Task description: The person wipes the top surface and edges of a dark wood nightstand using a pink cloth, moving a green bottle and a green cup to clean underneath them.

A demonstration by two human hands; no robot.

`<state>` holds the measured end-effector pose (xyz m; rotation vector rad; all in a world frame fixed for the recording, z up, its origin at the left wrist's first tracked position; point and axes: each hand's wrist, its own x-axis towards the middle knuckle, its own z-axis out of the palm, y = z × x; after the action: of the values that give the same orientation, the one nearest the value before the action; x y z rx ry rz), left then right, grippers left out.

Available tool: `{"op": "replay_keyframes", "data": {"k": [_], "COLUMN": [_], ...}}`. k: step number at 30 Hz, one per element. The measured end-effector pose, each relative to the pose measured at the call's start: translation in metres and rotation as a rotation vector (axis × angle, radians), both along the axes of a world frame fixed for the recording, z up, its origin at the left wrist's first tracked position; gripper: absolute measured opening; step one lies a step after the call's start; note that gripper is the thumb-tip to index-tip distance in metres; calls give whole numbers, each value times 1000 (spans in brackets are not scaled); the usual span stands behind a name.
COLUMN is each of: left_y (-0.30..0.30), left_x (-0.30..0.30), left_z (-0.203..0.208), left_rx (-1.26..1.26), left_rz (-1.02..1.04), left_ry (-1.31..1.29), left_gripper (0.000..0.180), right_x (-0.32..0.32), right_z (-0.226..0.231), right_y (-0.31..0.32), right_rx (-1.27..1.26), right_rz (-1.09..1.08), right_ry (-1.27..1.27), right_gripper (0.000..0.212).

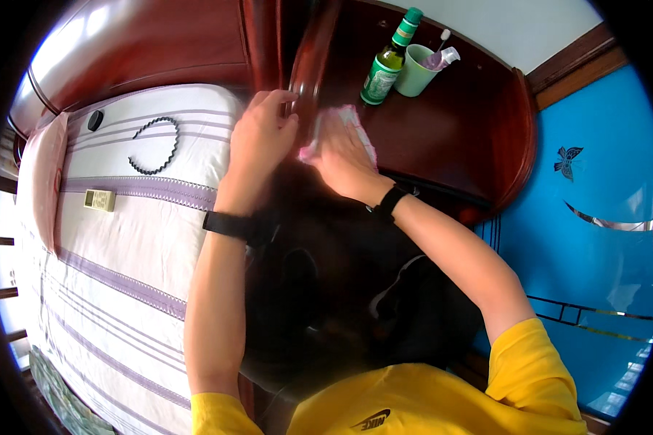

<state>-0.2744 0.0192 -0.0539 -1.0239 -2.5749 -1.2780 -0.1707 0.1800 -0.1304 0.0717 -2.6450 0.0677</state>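
Note:
My right hand (347, 161) presses a white cloth with pink edging (361, 130) onto the dark red wooden cabinet top (442, 138). The cloth shows around the fingers and beside the thumb. To its left, my left hand (263, 138) is at the wooden bed frame by the mattress corner, with fingers loosely bent, thumb apart and nothing seen in it. Whether it touches the wood I cannot tell. Farther back on the cabinet stand a green glass bottle (382, 76) with a green cap and a pale green cup (411, 78) holding a toothbrush (444, 38) and a tube (442, 58).
Left of me is a bed with a white and purple striped sheet (138, 239). A black wavy headband (175, 138), a small black round object (95, 120), a remote control (99, 200) and a pink pillow (42, 181) lie on it. A blue panel (595, 261) stands at right.

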Motion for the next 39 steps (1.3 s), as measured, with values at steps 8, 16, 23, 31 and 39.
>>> {"op": "replay_keyframes", "data": {"k": [8, 16, 23, 31, 39], "left_y": [1, -4, 4, 3, 1], "left_x": [-1, 3, 3, -2, 4], "left_z": [-7, -10, -7, -7, -5], "left_rx": [26, -20, -31, -26, -16], "left_rz": [-30, -10, -23, -18, -4], "left_ry": [70, 93, 73, 28, 42], "left_gripper": [31, 37, 43, 41, 40], "right_x": [23, 115, 184, 169, 99], "right_z": [2, 36, 26, 26, 9], "right_y": [30, 86, 158, 156, 107], "right_rx": [46, -12, 90, 103, 112], "right_rz": [176, 148, -43, 5, 206], "right_ry": [-32, -214, -301, -391, -270], "right_gripper": [65, 72, 75, 87, 87]}}
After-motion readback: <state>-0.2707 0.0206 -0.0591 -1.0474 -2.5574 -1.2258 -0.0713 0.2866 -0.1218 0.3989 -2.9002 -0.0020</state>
